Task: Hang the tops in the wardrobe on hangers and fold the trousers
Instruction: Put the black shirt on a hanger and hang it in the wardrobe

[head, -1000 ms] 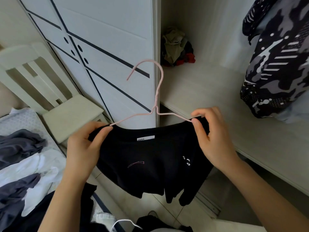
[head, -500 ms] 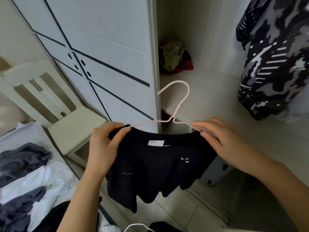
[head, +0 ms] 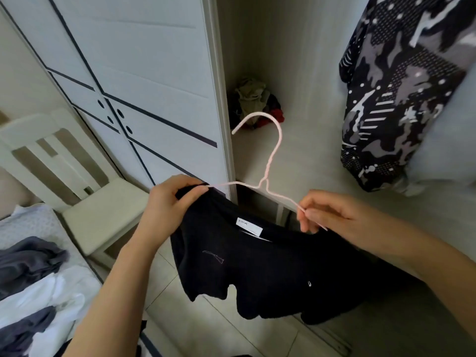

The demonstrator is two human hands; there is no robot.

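The top (head: 257,266), black, hung before the open wardrobe (head: 296,60) on a pink hanger (head: 268,173) whose long axis ran from hand to hand, hook pointing up and away into the opening. The left hand (head: 167,210) had its fingers curled round cloth and wire at one shoulder. The right hand (head: 332,215) pinched bare wire at the other end, the cloth lying just below its fingers. That shoulder, I'd judge, wanted pulling over next, and the right hand was nearer.
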